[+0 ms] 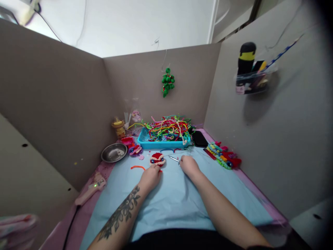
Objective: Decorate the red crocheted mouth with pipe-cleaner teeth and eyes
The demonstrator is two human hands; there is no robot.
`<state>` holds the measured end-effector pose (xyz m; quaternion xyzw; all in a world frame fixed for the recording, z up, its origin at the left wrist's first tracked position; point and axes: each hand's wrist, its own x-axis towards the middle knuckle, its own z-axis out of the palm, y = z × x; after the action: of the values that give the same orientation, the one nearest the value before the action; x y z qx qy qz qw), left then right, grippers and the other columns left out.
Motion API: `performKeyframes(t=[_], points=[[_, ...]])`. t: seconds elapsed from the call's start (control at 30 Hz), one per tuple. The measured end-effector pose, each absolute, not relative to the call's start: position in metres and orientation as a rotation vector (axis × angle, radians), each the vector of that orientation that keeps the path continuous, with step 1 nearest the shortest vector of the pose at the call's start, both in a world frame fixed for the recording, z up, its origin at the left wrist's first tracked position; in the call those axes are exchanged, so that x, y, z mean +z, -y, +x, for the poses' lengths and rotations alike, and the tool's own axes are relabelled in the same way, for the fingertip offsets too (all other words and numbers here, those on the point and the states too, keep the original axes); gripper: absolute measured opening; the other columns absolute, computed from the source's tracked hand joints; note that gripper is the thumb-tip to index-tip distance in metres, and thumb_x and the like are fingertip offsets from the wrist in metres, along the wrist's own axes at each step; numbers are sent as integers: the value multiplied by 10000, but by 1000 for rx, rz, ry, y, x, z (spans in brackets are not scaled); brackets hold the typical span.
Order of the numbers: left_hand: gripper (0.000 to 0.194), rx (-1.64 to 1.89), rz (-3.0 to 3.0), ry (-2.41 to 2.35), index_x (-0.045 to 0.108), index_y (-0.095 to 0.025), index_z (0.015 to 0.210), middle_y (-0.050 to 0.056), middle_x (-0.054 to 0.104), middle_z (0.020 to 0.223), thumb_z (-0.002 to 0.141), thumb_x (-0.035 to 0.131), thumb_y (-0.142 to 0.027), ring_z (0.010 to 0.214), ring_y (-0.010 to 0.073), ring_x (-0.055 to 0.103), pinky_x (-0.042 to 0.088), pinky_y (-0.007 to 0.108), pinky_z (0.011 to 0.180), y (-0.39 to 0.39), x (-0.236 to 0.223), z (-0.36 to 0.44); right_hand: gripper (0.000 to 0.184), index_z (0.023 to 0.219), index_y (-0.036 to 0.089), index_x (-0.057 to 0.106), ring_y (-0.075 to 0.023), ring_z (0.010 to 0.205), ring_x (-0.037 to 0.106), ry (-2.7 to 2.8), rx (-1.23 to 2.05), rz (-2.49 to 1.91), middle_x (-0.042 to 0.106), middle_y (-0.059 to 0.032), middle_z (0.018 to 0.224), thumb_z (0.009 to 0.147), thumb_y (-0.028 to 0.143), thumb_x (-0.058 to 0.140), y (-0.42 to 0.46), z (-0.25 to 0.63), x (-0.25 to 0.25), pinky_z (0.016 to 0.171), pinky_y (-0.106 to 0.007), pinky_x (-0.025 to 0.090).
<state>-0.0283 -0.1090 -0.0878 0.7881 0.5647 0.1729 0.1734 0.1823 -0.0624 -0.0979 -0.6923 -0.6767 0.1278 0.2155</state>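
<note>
My left hand [151,176] rests on the light blue mat [177,198] with its fingers curled at the near edge of a small red and white pipe-cleaner piece [157,159]. What the fingers pinch is too small to name. An orange pipe cleaner [137,167] lies just left of that hand. My right hand [189,166] is closed around the handle of a thin metal tool [173,158] whose tip points left toward the red piece.
A blue tray [156,143] heaped with coloured pipe cleaners stands at the back. A metal bowl [113,153], a small jar [119,127], a black phone [199,139] and finished coloured pieces [223,156] ring the mat. A glue gun [90,191] lies at left. Grey partitions enclose the desk.
</note>
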Motion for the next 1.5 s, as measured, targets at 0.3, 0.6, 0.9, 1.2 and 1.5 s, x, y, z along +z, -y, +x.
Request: performKeyframes(t=[0.3, 0.6, 0.9, 1.2, 1.5], points=[[320, 854, 1737, -1371, 510, -163, 800, -19, 461, 625, 868, 344, -428, 506, 98, 415, 340, 214, 478, 121, -85, -29, 187, 962, 201, 663, -139, 717, 570, 1861, 571, -888, 623, -38, 834, 806, 191, 561, 104, 134, -86, 643, -247, 462], [344, 937, 1164, -991, 461, -173, 715, -86, 308, 544, 719, 602, -486, 427, 38, 230, 138, 178, 401, 127, -82, -31, 144, 916, 204, 680, -170, 843, 603, 1846, 704, -745, 658, -73, 947, 819, 226, 576, 112, 129, -83, 677, -283, 491], [379, 1024, 1217, -1120, 579, -131, 643, -77, 373, 399, 671, 635, -504, 385, 49, 275, 155, 206, 414, 123, -92, -32, 117, 746, 183, 627, -142, 700, 543, 1873, 558, -812, 588, -27, 760, 832, 232, 564, 112, 127, -86, 656, -264, 452], [411, 953, 1267, -1220, 629, -109, 625, -63, 393, 388, 659, 611, -518, 359, 52, 281, 156, 213, 407, 125, -93, -35, 112, 777, 187, 645, -161, 764, 568, 1995, 475, -727, 599, -36, 752, 839, 186, 552, 109, 131, -93, 710, -282, 464], [243, 1007, 1430, -1335, 610, -133, 571, -47, 453, 413, 690, 569, -340, 422, 82, 362, 253, 213, 458, 123, -95, -33, 126, 769, 198, 653, -166, 761, 570, 2028, 427, -776, 591, -33, 743, 832, 169, 548, 108, 130, -100, 707, -285, 470]])
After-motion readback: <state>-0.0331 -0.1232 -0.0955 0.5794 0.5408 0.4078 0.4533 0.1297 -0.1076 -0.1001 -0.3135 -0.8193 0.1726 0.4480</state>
